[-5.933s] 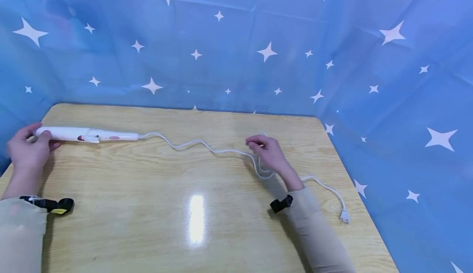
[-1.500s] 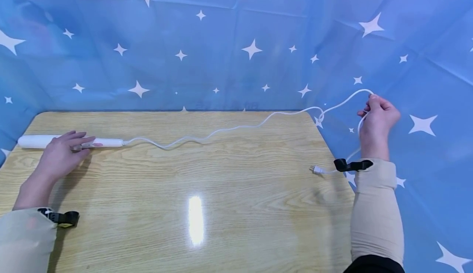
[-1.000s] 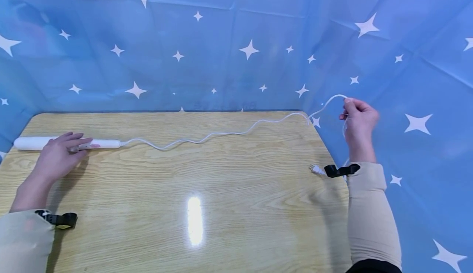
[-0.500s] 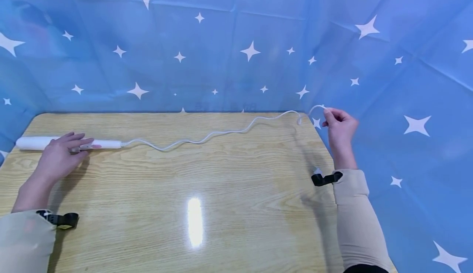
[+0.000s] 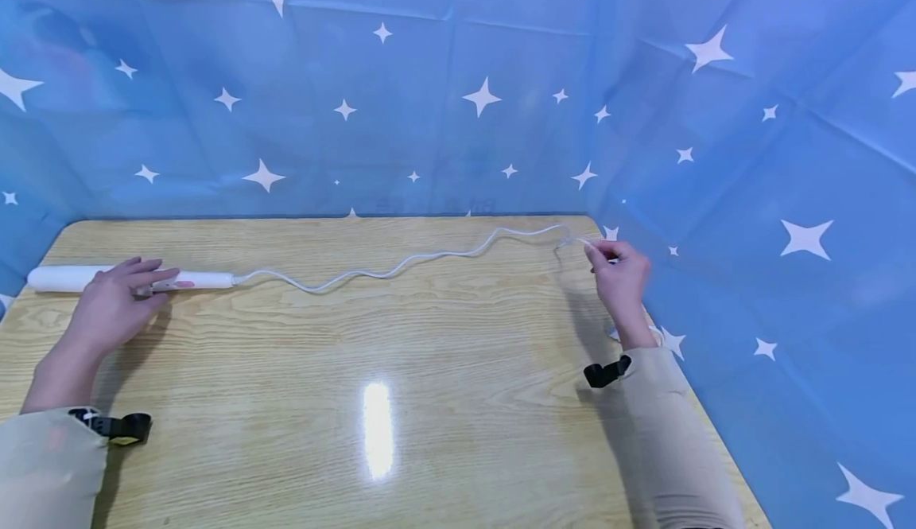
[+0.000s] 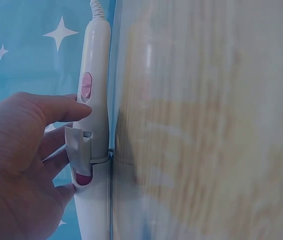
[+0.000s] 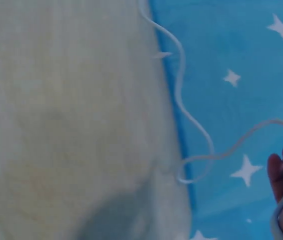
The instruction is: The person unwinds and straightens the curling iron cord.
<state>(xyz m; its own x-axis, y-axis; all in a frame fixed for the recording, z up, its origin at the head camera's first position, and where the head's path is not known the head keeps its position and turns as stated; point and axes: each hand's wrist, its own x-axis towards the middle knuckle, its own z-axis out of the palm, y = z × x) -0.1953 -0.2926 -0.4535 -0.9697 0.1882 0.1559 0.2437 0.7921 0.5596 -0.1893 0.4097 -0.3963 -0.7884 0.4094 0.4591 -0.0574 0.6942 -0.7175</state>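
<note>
A white curling iron (image 5: pixel 67 278) with a pink switch (image 6: pixel 86 85) and a clamp lever (image 6: pixel 79 150) lies on the far left of the table. My left hand (image 5: pixel 118 302) lies across its handle, thumb on the near side and fingers over the top. The white cord (image 5: pixel 390 274) runs in waves from the handle to the right. Above the back right corner my right hand (image 5: pixel 621 282) pinches this cord between thumb and fingers. A small loop of cord hangs just left of those fingers. The plug (image 5: pixel 614 333) is mostly hidden behind my right wrist.
The wooden table (image 5: pixel 286 402) has rounded back corners and a bright light reflection near its middle. Blue cloth with white stars (image 5: pixel 401 115) stands behind it and along the right edge.
My right hand has come in from beyond the right edge, moving left and down with the cord. The left hand and curling iron have stayed put over the last second.
</note>
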